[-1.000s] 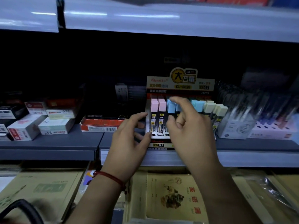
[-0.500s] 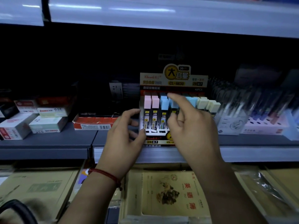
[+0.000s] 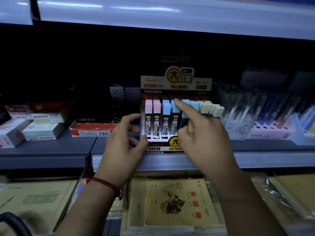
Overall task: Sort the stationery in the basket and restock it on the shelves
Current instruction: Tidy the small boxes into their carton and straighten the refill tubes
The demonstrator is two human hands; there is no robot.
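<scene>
A lead-refill display box stands on the grey shelf, filled with upright tubes capped pink, blue and cream. My left hand grips the box's front left corner, thumb on the front and fingers round the side. My right hand is at the blue row. Its index finger lies stretched across the blue caps, while the thumb and curled fingers seem to pinch one blue-capped tube. A black basket handle shows at the bottom left.
Small white lead boxes and a flat red box sit left of the display. Pen racks crowd the right. Exercise books fill the shelf below. An upper shelf edge overhangs.
Both hands stay on the display box. My right index finger has stretched further left over the blue caps, and my view has drifted slightly.
</scene>
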